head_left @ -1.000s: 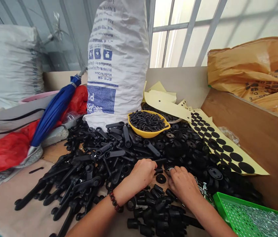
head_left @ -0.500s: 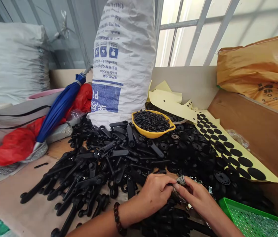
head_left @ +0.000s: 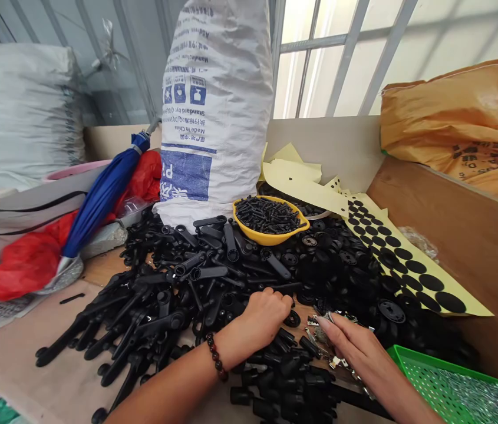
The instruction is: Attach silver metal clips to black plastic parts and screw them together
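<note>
My left hand (head_left: 266,318), wearing a dark bead bracelet, rests with curled fingers on a heap of black plastic handles (head_left: 187,282). A small black ring (head_left: 292,318) lies just past its fingertips. My right hand (head_left: 350,347) reaches with long fingers over scattered small metal pieces (head_left: 323,335). Black round discs (head_left: 341,271) pile up beyond it, and short black plastic cylinders (head_left: 284,371) lie between my hands. Farther back, a yellow bowl (head_left: 269,221) holds black springs. A yellow sheet of black adhesive dots (head_left: 399,265) lies on the right.
A green perforated tray (head_left: 456,388) of metal pieces sits at the lower right, beside a wooden board (head_left: 447,235). Behind the heap stands a white woven sack (head_left: 213,112). A blue folded umbrella (head_left: 107,200) and a red plastic bag (head_left: 27,265) lie at the left.
My hands have moved apart. My right hand no longer pinches the small metal piece and sits lower right, among scattered metal pieces. My left hand has moved slightly up onto the black parts.
</note>
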The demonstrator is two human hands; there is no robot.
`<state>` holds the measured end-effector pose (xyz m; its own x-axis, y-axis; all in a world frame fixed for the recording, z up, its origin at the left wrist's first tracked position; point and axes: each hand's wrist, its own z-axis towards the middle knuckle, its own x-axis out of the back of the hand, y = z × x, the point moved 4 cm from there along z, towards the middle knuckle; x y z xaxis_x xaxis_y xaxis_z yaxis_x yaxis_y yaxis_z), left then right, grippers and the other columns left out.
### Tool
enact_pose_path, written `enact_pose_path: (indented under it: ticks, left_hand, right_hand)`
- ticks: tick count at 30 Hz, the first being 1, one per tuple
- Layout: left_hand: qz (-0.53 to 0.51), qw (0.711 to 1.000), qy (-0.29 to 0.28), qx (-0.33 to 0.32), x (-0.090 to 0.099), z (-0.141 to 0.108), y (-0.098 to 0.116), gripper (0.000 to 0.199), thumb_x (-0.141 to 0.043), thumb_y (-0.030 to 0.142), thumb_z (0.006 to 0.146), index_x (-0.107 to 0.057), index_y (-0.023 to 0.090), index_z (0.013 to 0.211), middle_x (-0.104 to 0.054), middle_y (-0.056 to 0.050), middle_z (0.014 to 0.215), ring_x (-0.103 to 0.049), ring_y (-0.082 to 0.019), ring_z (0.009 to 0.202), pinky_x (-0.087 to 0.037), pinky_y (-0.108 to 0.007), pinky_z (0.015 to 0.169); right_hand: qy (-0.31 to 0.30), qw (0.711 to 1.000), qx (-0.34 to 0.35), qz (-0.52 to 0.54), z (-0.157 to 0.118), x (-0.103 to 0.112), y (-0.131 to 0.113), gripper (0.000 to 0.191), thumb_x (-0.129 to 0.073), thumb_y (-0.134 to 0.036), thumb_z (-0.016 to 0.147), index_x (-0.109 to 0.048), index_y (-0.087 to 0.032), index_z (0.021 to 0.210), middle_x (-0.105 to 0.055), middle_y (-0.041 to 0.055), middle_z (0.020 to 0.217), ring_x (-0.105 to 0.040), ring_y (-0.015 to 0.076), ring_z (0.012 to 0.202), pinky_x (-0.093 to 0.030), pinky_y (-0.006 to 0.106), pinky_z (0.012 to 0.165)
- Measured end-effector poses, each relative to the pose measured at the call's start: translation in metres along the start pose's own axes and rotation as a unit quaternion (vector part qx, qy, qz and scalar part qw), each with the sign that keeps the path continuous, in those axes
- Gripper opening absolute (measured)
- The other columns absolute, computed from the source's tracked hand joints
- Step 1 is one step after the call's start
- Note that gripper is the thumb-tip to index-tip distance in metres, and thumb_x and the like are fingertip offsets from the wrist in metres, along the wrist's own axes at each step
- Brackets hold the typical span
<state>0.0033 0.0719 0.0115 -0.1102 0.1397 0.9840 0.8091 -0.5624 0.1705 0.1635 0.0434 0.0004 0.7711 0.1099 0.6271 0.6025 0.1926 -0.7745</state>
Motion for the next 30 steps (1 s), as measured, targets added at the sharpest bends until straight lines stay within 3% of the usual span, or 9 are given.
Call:
enact_pose_path:
  ticks: [6, 10, 14, 17, 19, 21, 25, 27, 30]
  left_hand:
    - [0.026, 1.0, -0.001, -0.013, -0.009, 0.005, 0.003, 0.028, -0.053, 0.0, 0.073, -0.054, 0.015, 0.096, -0.063, -0.013, 0.093, -0.054, -0.028, 0.091, -0.048, -0.035, 0.072]
    - [0.015, 1.0, 0.009, -0.008, -0.011, 0.007, -0.002, 0.024, -0.052, 0.0, 0.075, -0.056, 0.015, 0.093, -0.065, -0.012, 0.088, -0.053, -0.028, 0.093, -0.048, -0.034, 0.073]
    - [-0.031, 0.999, 0.043, -0.001, 0.004, -0.004, -0.002, 0.021, -0.048, 0.006, 0.083, -0.058, 0.016, 0.098, -0.067, -0.008, 0.094, -0.056, -0.022, 0.093, -0.047, -0.032, 0.081]
    - [-0.124, 0.989, 0.081, 0.002, 0.017, -0.022, 0.005, 0.028, -0.051, 0.009, 0.083, -0.059, 0.018, 0.108, -0.067, -0.003, 0.1, -0.059, -0.015, 0.089, -0.046, -0.024, 0.081]
    - [-0.298, 0.948, 0.113, 0.016, 0.02, -0.036, 0.009, 0.027, -0.055, 0.01, 0.079, -0.065, 0.018, 0.103, -0.069, -0.002, 0.093, -0.06, -0.014, 0.081, -0.046, -0.022, 0.074]
    - [-0.446, 0.886, 0.12, 0.049, 0.014, -0.048, 0.012, 0.027, -0.058, 0.012, 0.076, -0.069, 0.017, 0.1, -0.07, -0.002, 0.087, -0.061, -0.015, 0.076, -0.046, -0.023, 0.067]
    - [-0.607, 0.785, 0.113, 0.052, -0.003, -0.064, 0.021, 0.02, -0.062, 0.024, 0.074, -0.074, 0.015, 0.087, -0.068, -0.006, 0.084, -0.06, -0.015, 0.072, -0.046, -0.024, 0.065]
    - [-0.672, 0.732, 0.085, 0.068, -0.012, -0.069, 0.025, 0.024, -0.066, 0.034, 0.073, -0.074, 0.014, 0.083, -0.065, -0.004, 0.073, -0.057, -0.012, 0.06, -0.044, -0.022, 0.057]
    - [-0.757, 0.636, 0.065, 0.13, -0.022, -0.072, 0.029, 0.034, -0.072, 0.044, 0.067, -0.073, 0.013, 0.083, -0.058, 0.001, 0.055, -0.05, -0.008, 0.048, -0.039, -0.018, 0.048]
  right_hand:
    - [-0.019, 0.999, -0.029, 0.029, -0.001, -0.001, 0.003, 0.045, -0.031, -0.056, 0.089, -0.036, -0.023, 0.059, -0.041, -0.0039, 0.054, -0.041, 0.0132, 0.053, -0.033, 0.023, 0.049]
    - [0.017, 1.0, -0.017, 0.02, -0.002, 0.001, -0.003, 0.044, -0.03, -0.053, 0.091, -0.036, -0.023, 0.06, -0.041, -0.004, 0.054, -0.041, 0.0133, 0.053, -0.032, 0.024, 0.051]
    - [0.021, 0.999, -0.004, 0.024, -0.004, 0.002, -0.01, 0.047, -0.029, -0.058, 0.09, -0.035, -0.023, 0.059, -0.043, -0.003, 0.056, -0.041, 0.0134, 0.054, -0.032, 0.024, 0.049]
    - [0.013, 0.999, 0.03, 0.013, -0.007, 0.004, -0.021, 0.046, -0.028, -0.054, 0.093, -0.041, -0.023, 0.061, -0.05, -0.0018, 0.06, -0.047, 0.014, 0.056, -0.036, 0.024, 0.05]
    - [0.003, 0.997, 0.074, -0.011, -0.012, 0.003, -0.03, 0.042, -0.027, -0.045, 0.096, -0.048, -0.023, 0.067, -0.056, -0.0011, 0.065, -0.052, 0.0141, 0.059, -0.04, 0.024, 0.054]
    - [-0.01, 0.987, 0.148, -0.059, -0.018, -0.001, -0.039, 0.039, -0.027, -0.036, 0.098, -0.053, -0.023, 0.071, -0.059, -0.0006, 0.067, -0.056, 0.0137, 0.06, -0.043, 0.024, 0.057]
    - [0.011, 0.919, 0.35, -0.179, -0.038, -0.009, -0.056, 0.041, -0.025, -0.023, 0.097, -0.055, -0.023, 0.07, -0.061, 0.0008, 0.061, -0.057, 0.0149, 0.054, -0.045, 0.026, 0.055]
    - [0.009, 0.908, 0.372, -0.194, -0.046, -0.01, -0.061, 0.04, -0.024, -0.02, 0.096, -0.057, -0.023, 0.074, -0.063, 0.0011, 0.063, -0.059, 0.0149, 0.055, -0.047, 0.025, 0.057]
    - [0.009, 0.928, 0.328, -0.174, -0.051, -0.004, -0.065, 0.035, -0.028, -0.025, 0.097, -0.056, -0.024, 0.076, -0.063, 0.0009, 0.064, -0.059, 0.0137, 0.056, -0.047, 0.022, 0.053]
